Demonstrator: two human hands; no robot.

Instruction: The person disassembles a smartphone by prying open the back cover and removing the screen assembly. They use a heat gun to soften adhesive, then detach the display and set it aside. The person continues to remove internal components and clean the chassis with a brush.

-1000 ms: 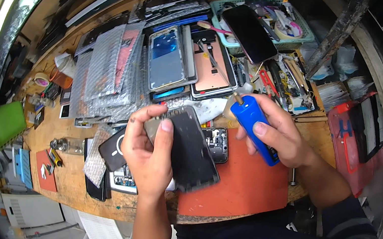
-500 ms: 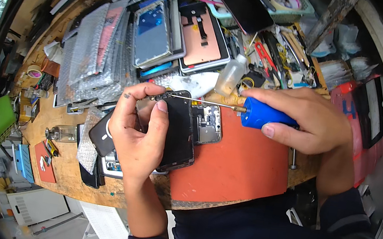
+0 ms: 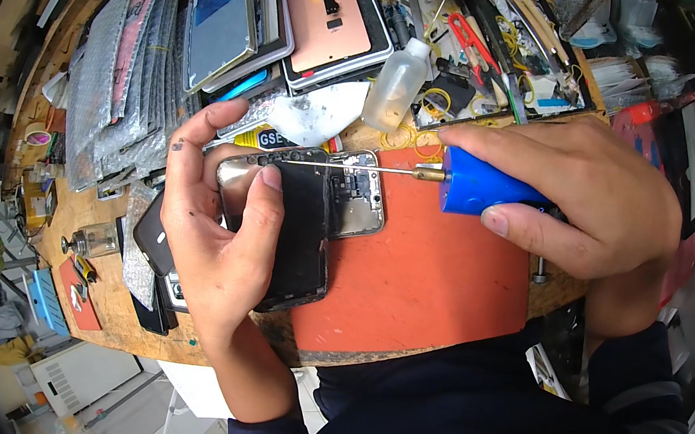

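- Left hand: thumb pressed on the front of a flat black rectangular phone-screen part, index finger raised clear of it, other fingers mostly hidden behind
- Screen part is tilted, held over the left end of a flat orange-red work mat
- Right hand: thumb below and index finger above, pinching a blue block-shaped tool handle; remaining fingers out of sight, can't tell how they sit
- Thin metal shaft with brass-coloured collar runs left from the handle to the part's top edge, near the left thumb; tip is tiny here, touching or just above, hard to say
- In the way: screen part partly covers an opened phone body with bare silver and dark internals; left hand blocks part of a black phone back panel
- Behind: translucent plastic squeeze bottle, crumpled white sheet, loose yellow rubber bands
- Back right: crowded tool tray with red-handled tool among the clutter
- Back left: row of clear bubble-wrap packets, then a rose-coloured rectangular panel
- Far left: clear glass jar lying on the worn wooden bench
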